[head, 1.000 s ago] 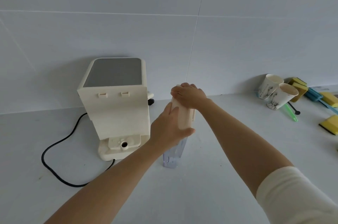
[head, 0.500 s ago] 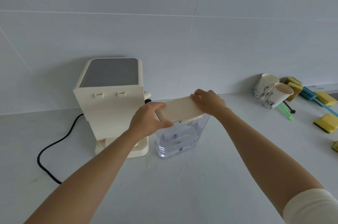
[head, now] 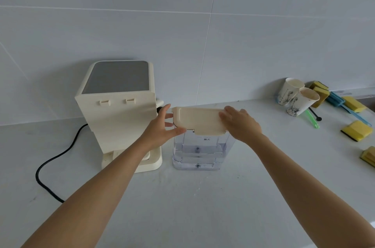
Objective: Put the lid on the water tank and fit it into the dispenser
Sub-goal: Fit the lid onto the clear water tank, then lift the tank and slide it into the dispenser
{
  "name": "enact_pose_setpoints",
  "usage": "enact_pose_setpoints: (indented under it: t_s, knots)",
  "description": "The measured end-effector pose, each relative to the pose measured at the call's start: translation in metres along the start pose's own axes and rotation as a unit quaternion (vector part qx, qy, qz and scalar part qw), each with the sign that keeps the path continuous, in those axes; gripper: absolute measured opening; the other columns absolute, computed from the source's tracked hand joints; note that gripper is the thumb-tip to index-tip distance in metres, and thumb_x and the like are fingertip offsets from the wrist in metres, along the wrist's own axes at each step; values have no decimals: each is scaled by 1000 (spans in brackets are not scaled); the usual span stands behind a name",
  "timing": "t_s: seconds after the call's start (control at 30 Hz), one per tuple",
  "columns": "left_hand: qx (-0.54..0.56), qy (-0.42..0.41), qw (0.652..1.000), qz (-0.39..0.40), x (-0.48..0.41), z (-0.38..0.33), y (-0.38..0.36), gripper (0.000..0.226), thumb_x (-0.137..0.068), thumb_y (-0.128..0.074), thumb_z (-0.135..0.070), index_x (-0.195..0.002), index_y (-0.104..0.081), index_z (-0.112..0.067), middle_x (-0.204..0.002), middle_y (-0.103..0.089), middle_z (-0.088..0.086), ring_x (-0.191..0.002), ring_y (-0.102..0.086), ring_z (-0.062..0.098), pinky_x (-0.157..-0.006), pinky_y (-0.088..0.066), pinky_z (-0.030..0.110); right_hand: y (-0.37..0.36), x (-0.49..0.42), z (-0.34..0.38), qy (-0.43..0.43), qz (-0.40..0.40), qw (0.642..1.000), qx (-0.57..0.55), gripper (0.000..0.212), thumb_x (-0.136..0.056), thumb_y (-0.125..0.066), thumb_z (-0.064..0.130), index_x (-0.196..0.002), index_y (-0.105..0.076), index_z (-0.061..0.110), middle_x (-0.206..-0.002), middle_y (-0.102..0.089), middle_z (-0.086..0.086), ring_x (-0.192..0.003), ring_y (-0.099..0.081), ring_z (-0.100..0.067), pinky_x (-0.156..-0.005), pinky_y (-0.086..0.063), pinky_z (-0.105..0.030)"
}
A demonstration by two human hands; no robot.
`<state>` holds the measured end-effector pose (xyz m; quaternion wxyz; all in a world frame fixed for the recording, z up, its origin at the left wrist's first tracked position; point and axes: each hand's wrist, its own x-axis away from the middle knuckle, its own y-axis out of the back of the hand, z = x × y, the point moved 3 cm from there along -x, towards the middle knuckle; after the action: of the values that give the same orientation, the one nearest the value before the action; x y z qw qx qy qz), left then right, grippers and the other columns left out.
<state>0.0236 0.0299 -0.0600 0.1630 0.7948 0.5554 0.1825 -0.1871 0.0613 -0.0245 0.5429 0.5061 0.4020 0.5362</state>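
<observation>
the clear water tank (head: 197, 152) stood just right of the dispenser (head: 119, 114), not yet fitted in. its cream lid (head: 197, 120) lay on top; left hand (head: 162, 128) spread at one end, right hand (head: 241, 124) pressed flat on the other.

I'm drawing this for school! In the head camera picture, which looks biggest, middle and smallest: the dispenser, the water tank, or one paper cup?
1. Dispenser, biggest.
2. Water tank, with the lid on top, clearly smaller.
3. Paper cup, smallest, though it stands farther from the camera, so it looks a bit smaller than it really is.
</observation>
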Motion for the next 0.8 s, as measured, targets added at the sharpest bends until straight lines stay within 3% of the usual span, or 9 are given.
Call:
enact_pose_setpoints:
  t_s: [0.07,0.13,0.2,0.3,0.43,0.5,0.6,0.7,0.8]
  knots:
    - [3,13,1000,20,0,5,-3,96,-75,-72,-28,-146,-8,-24,-148,-35,2,-122,-49,22,-101,-40,36,-3,-1,-7,9,6,998,-61,38,-95,-29,16,-133,-33,15,-144,-32,-6,-124,-36,-33,-91,-44,-45]
    - [1,23,999,38,-1,10,-7,103,-71,-76,-26,-147,-7,-23,-150,-32,3,-128,-45,23,-106,-38,39,-4,-2,-17,-13,-14,965,-260,49,-97,-24,32,-144,-20,18,-155,-20,-3,-140,-23,-26,-113,-25,-41]
    - [-6,31,998,47,-2,15,-11,106,-70,-78,-23,-147,-6,-24,-150,-32,3,-131,-42,23,-108,-35,38,-9,-2,-28,-25,-24,896,-442,58,-93,-21,46,-146,-10,22,-156,-16,0,-143,-18,-19,-117,-14,-35]
    - [-16,44,997,56,-5,22,-19,104,-69,-79,-23,-147,-9,-24,-150,-33,3,-133,-40,24,-108,-33,36,-23,-1,-42,-3,35,827,-562,71,-89,-31,53,-145,2,26,-155,-13,2,-140,-22,-17,-113,-21,-36]
    - [-27,65,996,63,-9,31,-26,99,-70,-78,-21,-145,-14,-21,-151,-32,4,-134,-39,24,-102,-34,30,-42,2,-47,53,98,839,-533,80,-60,-60,48,-132,-27,33,-131,-44,15,-114,-45,6,-89,-42,-16]
    - [-43,79,994,70,-12,37,-31,97,-70,-78,-22,-144,-15,-21,-151,-32,4,-132,-41,24,-95,-34,27,-51,1,-46,57,119,841,-524,86,-55,-68,40,-131,-28,33,-127,-46,19,-116,-44,8,-87,-40,-14]
    - [-55,98,991,77,-14,44,-37,99,-70,-78,-22,-145,-13,-19,-152,-30,4,-133,-40,25,-94,-34,26,-73,-4,-50,24,148,862,-485,95,-56,-76,27,-136,-26,25,-133,-45,10,-124,-43,-6,-102,-35,-25]
    - [-69,116,988,70,-16,51,-43,102,-69,-78,-25,-146,-11,-17,-147,-39,5,-127,-44,25,-97,-38,29,-96,-7,-54,-18,170,876,-450,110,-56,-81,21,-144,-15,19,-150,-32,-5,-138,-30,-23,-114,-27,-41]
    - [-67,137,987,58,-16,56,-48,90,-67,-80,-26,-138,-26,-13,-136,-50,7,-120,-49,25,-98,-42,32,-106,-10,-52,-56,164,877,-448,109,-61,-80,5,-144,-10,16,-151,-27,-15,-139,-29,-29,-114,-26,-46]
